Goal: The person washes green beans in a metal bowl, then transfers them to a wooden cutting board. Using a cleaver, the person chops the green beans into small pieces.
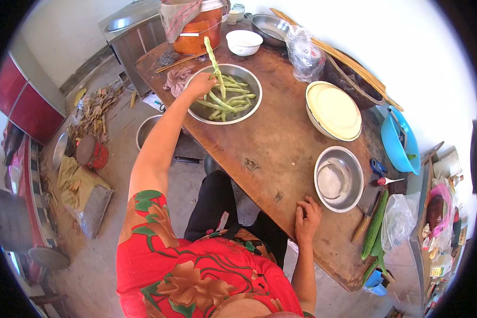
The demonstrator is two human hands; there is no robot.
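My left hand (200, 86) is closed around a long pale-green bean (211, 57), which points up above the rim of a wide metal basin (257, 106). Inside the basin, several more green beans (239, 101) lie in a loose heap, some crossing under the hand. A crumpled pinkish cloth (177, 79) rests just left of the basin. At the near edge of the wooden table (273, 153), my right hand (307, 219) lies on the surface with its fingers loosely bent and nothing held. Close beyond it stands a shiny metal bowl (353, 186) with no food visible inside.
A lidded cream basin (334, 108), a blue basin (399, 143) and a white bowl (244, 42) stand along the back. An orange bucket (199, 37) is at the far left corner. Near the right end lie blue-handled scissors (377, 167), a wooden-handled knife (360, 229) and a cucumber (375, 227).
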